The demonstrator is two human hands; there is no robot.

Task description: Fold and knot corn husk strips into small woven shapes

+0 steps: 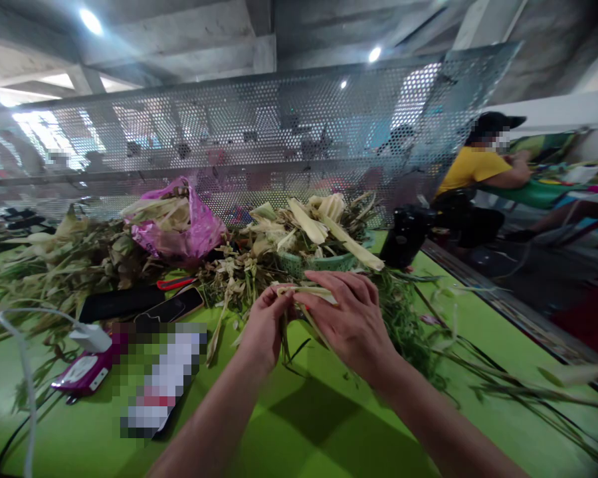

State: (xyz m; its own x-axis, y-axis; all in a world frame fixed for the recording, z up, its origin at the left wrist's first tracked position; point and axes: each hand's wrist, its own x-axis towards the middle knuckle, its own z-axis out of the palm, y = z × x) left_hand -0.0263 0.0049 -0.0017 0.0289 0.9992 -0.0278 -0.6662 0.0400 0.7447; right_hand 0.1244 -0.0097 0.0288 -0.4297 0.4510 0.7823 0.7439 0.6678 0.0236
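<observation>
Both of my hands meet over the green table, working a pale strip of husk (313, 291). My left hand (265, 322) pinches one end of it between thumb and fingers. My right hand (351, 315) has its fingers curved over the other end and part of the strip is hidden beneath them. Thin stalk-like strands (285, 338) dangle below the left fingers. Just beyond the hands stands a green basket (299, 264) heaped with pale corn husks (306, 222).
A pink plastic bag (206, 229) of husks sits behind dried leaves (94, 252). Phones (172, 309), a purple power strip (87, 372) and a white charger (90, 338) lie left. A black bottle (402, 236), green sprigs (408, 325) and long stalks (518, 385) are right. Another person (481, 166) sits beyond.
</observation>
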